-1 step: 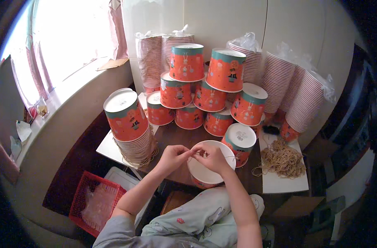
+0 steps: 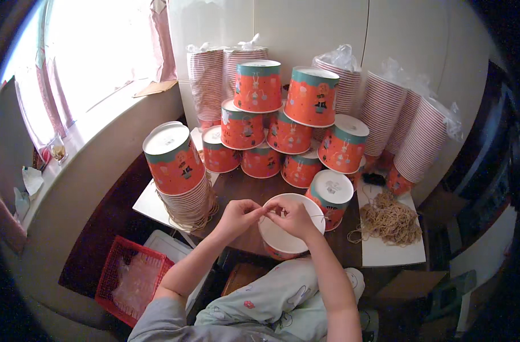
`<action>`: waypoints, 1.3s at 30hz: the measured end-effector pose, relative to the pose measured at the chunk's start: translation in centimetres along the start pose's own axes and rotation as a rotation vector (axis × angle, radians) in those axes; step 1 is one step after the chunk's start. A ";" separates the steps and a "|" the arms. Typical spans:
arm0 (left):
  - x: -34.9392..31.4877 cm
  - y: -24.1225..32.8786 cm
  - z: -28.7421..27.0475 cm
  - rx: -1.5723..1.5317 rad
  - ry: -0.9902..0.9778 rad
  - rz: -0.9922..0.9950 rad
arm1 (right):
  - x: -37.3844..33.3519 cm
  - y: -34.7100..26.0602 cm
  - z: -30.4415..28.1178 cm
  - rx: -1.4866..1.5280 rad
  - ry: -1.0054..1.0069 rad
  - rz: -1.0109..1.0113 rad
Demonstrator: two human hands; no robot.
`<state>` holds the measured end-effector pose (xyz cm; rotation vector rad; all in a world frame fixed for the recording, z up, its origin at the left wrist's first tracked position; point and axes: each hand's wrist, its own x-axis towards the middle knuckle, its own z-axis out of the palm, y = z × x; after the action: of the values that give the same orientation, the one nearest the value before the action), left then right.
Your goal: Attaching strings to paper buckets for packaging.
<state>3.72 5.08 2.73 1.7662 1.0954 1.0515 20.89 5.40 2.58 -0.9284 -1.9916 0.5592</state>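
Note:
Over the mouth of a white-lined paper bucket at the front of the brown table, my two hands meet at the fingertips. My left hand is closed in a pinch at the left side of the rim. My right hand pinches against it above the opening. Between the fingertips is a thin cord, mostly hidden by the fingers. A short piece of cord shows at the bucket's right rim, beside my right hand. An upside-down orange and green bucket stands close on the right.
Upside-down orange buckets form a pyramid behind. A nested bucket stack with cords stands left. Tan cords lie heaped on a white board at right. Bagged bucket stacks line the wall. A red basket sits lower left.

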 end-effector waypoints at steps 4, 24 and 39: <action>-0.1 0.0 0.0 -0.095 0.001 -0.020 | 0.0 0.4 0.1 0.034 -0.004 0.009; 0.1 -0.7 0.0 -0.137 -0.026 0.020 | 0.0 0.2 0.3 -0.003 0.039 -0.044; -0.4 -1.7 -1.0 -0.163 -0.025 -0.042 | 0.0 -0.4 -0.1 -0.022 0.038 0.001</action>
<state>2.19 5.42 1.39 1.6164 0.9990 1.0600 20.82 5.12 2.92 -0.9466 -1.9672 0.5178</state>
